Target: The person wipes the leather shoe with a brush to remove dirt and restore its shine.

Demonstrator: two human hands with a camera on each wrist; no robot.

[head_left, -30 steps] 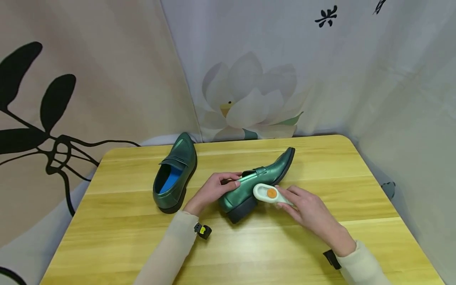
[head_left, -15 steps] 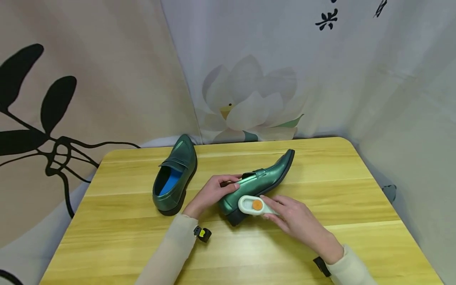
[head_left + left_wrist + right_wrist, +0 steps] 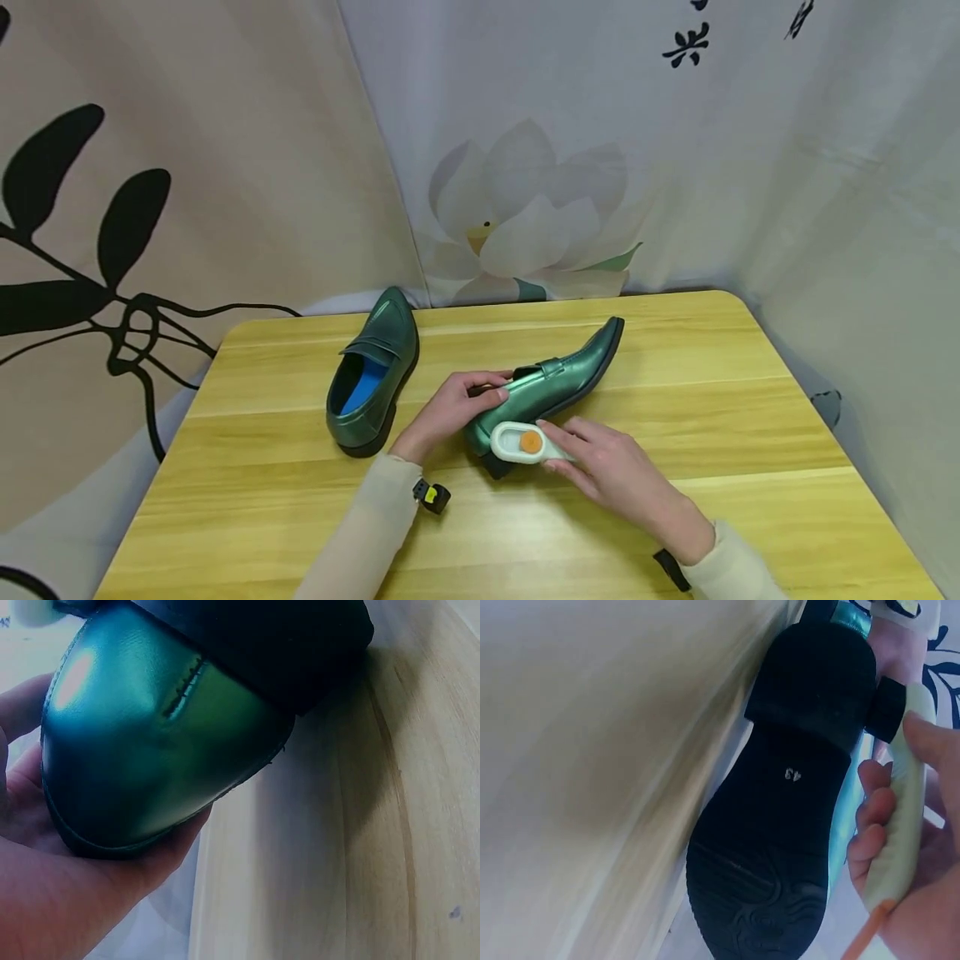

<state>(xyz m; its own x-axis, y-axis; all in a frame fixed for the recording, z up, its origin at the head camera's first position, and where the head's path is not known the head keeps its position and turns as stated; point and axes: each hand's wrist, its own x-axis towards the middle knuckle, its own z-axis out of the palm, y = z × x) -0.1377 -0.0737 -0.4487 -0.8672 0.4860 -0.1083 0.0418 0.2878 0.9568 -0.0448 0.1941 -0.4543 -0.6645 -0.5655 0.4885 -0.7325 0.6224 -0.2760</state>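
My left hand (image 3: 457, 408) grips a green metallic loafer (image 3: 566, 383) by its heel opening, thumb on the near side. The shoe is tilted, its dark sole (image 3: 772, 825) facing the right wrist view. In the left wrist view, the left hand (image 3: 82, 900) cups the rounded heel back (image 3: 142, 750). My right hand (image 3: 615, 471) holds a white-handled shoe brush (image 3: 513, 442) with an orange dot, over the shoe's side near the heel. Its dark head (image 3: 886, 709) is beside the heel; whether it touches cannot be seen. The fingers curl round the pale handle (image 3: 900, 825).
A matching green loafer (image 3: 386, 329) with a blue insole stands upright at the left, toe toward the back. Wooden table (image 3: 750, 400) lies beneath everything. Printed curtains (image 3: 525, 83) hang behind its far edge. An orange cord (image 3: 866, 930) trails from the brush handle.
My right hand has moved the brush left and nearer to me along the shoe's side, from the middle toward the heel. My left hand keeps its grip.
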